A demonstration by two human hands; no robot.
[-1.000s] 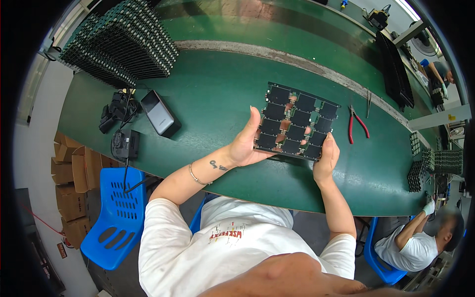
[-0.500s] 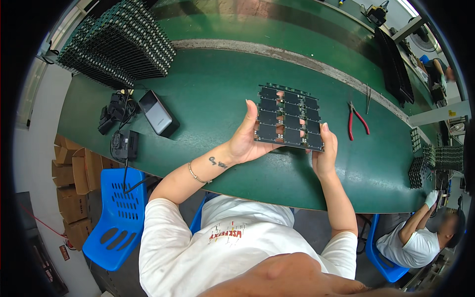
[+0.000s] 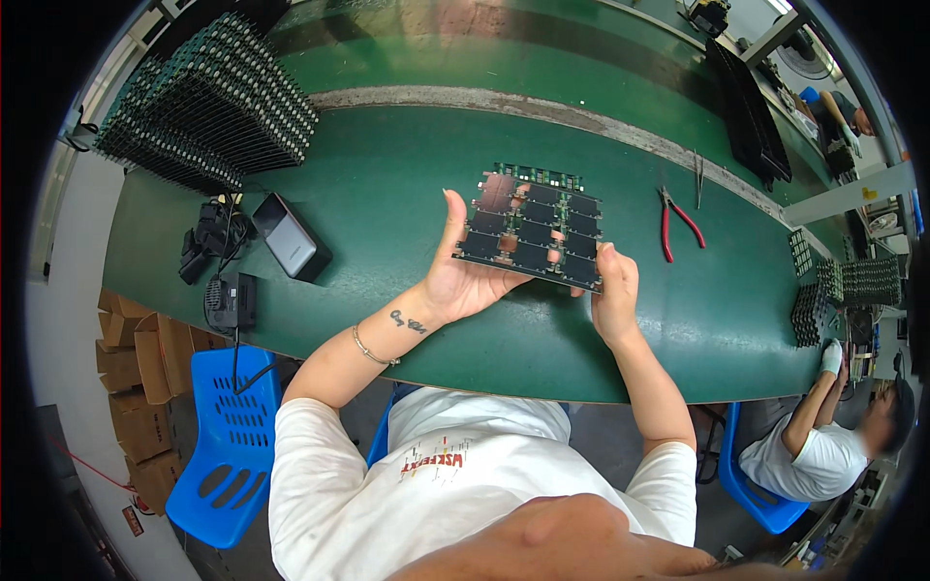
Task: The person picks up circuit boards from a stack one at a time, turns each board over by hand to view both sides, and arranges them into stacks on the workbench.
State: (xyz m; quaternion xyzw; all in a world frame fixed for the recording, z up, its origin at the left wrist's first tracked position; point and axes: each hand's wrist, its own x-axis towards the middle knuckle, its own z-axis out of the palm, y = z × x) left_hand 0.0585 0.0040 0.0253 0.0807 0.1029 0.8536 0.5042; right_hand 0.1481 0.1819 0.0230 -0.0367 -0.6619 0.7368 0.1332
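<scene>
A dark circuit board panel (image 3: 536, 229), with several black rectangles and cut-out slots, is held up over the green table, tilted toward me. My left hand (image 3: 465, 281) supports it from below at the left, thumb raised beside its edge and fingers under it; skin shows through the slots. My right hand (image 3: 614, 290) pinches the panel's near right corner between thumb and fingers. Red-handled pliers (image 3: 681, 228) lie on the table to the right of the panel, with metal tweezers (image 3: 698, 179) just beyond them.
Tall stacks of circuit panels (image 3: 218, 102) stand at the far left. Nearer are a grey power bank (image 3: 291, 237), black adapters with cables (image 3: 231, 300) and a blue chair (image 3: 228, 436). Smaller board stacks (image 3: 862, 281) and a seated co-worker (image 3: 809, 445) are at the right.
The panel has tilted in both hands, and its upper left now catches a reddish reflection. The whole view has shifted slightly. Both hands keep their hold.
</scene>
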